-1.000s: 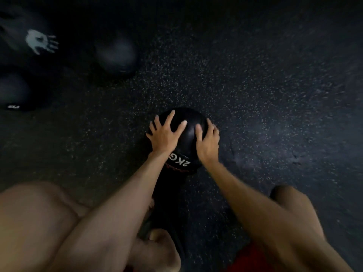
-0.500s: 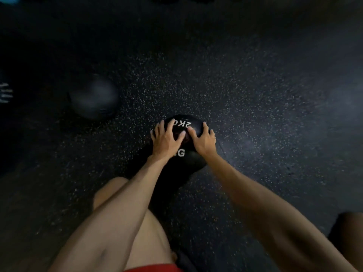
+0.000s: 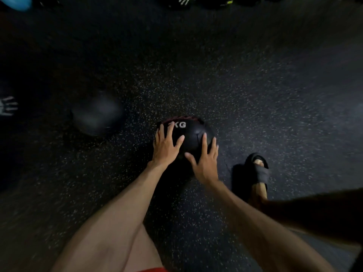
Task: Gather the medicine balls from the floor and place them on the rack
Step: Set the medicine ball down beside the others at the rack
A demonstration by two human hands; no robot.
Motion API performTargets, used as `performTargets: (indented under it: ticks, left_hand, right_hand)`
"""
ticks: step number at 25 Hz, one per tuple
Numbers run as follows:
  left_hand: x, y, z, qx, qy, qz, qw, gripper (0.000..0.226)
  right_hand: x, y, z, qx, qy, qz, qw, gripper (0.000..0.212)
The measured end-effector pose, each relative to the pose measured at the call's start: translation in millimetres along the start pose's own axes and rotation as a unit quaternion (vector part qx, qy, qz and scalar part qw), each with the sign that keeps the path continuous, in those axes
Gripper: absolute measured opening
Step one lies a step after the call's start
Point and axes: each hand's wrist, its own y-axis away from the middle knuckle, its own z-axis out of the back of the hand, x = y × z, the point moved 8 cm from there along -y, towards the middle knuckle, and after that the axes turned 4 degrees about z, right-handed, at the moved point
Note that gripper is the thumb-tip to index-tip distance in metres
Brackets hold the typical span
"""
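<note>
A black medicine ball (image 3: 191, 134) with white "KG" lettering and a red seam is between both my hands above the dark speckled floor. My left hand (image 3: 166, 148) presses its left side with fingers spread. On the ball's right side lies my right hand (image 3: 205, 160), fingers spread too. Whether the ball touches the floor I cannot tell. A second black medicine ball (image 3: 97, 114), blurred, lies on the floor to the left. No rack is in view.
My right foot in a black sandal (image 3: 258, 171) stands just right of the held ball. A white hand-print mark (image 3: 7, 107) shows at the left edge. A blue object (image 3: 16, 1) and dark gear with hand-print marks (image 3: 184, 0) lie along the top.
The ball has rolled in my hands, so the lettering now faces away at its top. The view has shifted; my right foot has come into sight beside the ball.
</note>
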Motion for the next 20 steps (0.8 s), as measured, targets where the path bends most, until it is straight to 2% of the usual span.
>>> performTargets:
  ticks: [7, 11, 13, 15, 18, 20]
  left_hand:
    - [15.9, -17.4, -21.0, 0.009, 0.036, 0.018, 0.999, 0.104]
    - [-7.2, -78.1, -14.1, -0.024, 0.084, 0.047, 0.995, 0.095]
    - [-23.0, -119.8, -9.2, -0.04, 0.106, 0.082, 0.99, 0.087]
    - [-32.2, -162.7, -0.1, -0.067, 0.138, 0.148, 0.977, 0.08]
    - [-34.6, -220.7, 21.4, -0.1, 0.194, 0.256, 0.942, 0.069]
    - [-36.9, -238.9, 31.8, -0.118, 0.187, 0.29, 0.931, 0.066]
  right_hand:
    - [35.4, -167.4, 14.7, 0.049, 0.0, -0.088, 0.995, 0.084]
    - [34.6, -262.6, 28.6, 0.053, 0.018, -0.089, 0.994, 0.078]
    - [29.9, -300.7, 39.5, 0.035, -0.003, -0.045, 0.998, 0.068]
    - [27.7, -309.2, 43.4, 0.016, -0.028, 0.044, 0.999, 0.059]
    - [23.8, -278.4, 34.1, 0.031, 0.016, 0.186, 0.982, 0.071]
    - [18.3, -284.4, 27.9, 0.057, 0.024, 0.217, 0.974, 0.08]
